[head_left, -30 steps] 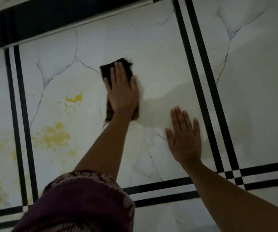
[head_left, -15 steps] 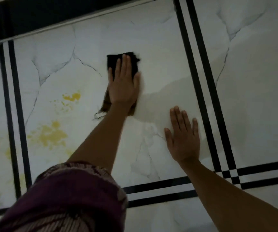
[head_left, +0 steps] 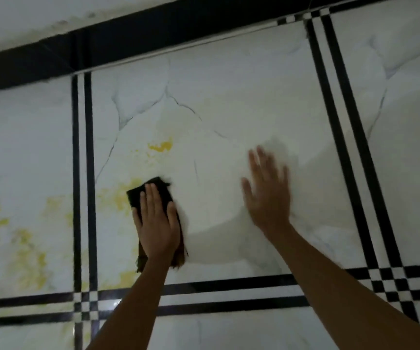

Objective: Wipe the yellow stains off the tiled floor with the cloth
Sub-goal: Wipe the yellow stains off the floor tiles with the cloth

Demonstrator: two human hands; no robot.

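Observation:
A dark cloth lies flat on the white marble-patterned floor tile. My left hand presses down on it with fingers together and palm flat. The cloth's far end covers part of a yellow stain. A smaller bright yellow stain sits beyond the cloth. More yellow stains spread over the tile to the left. My right hand rests flat on the tile to the right, fingers spread, blurred, holding nothing.
Black double stripes border the tile on the left, along the near side and on the right. A black skirting band runs along the wall at the far side. A wet sheen lies between my hands.
My left hand has slid the cloth toward me and to the left, onto the yellow stain. The view has shifted, and the purple garment is out of sight.

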